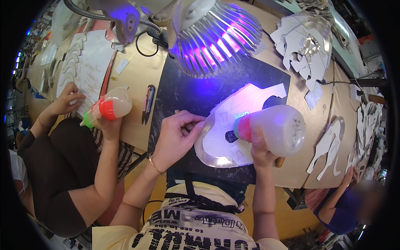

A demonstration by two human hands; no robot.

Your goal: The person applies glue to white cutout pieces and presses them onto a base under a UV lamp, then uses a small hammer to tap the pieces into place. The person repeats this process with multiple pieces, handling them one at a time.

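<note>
Bottle (pixel 283 128) in right fingers (pixel 257 139), left fingers (pixel 189 118) curled

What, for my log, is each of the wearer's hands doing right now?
Left hand: fingers curled at the edge of the white piece; whether it pinches cannot be told.
Right hand: closed, holding a bottle.

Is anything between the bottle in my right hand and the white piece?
Nothing visible is. The bottle in your right hand points its coloured end toward the white piece; your left hand is at that piece's left edge.
</note>
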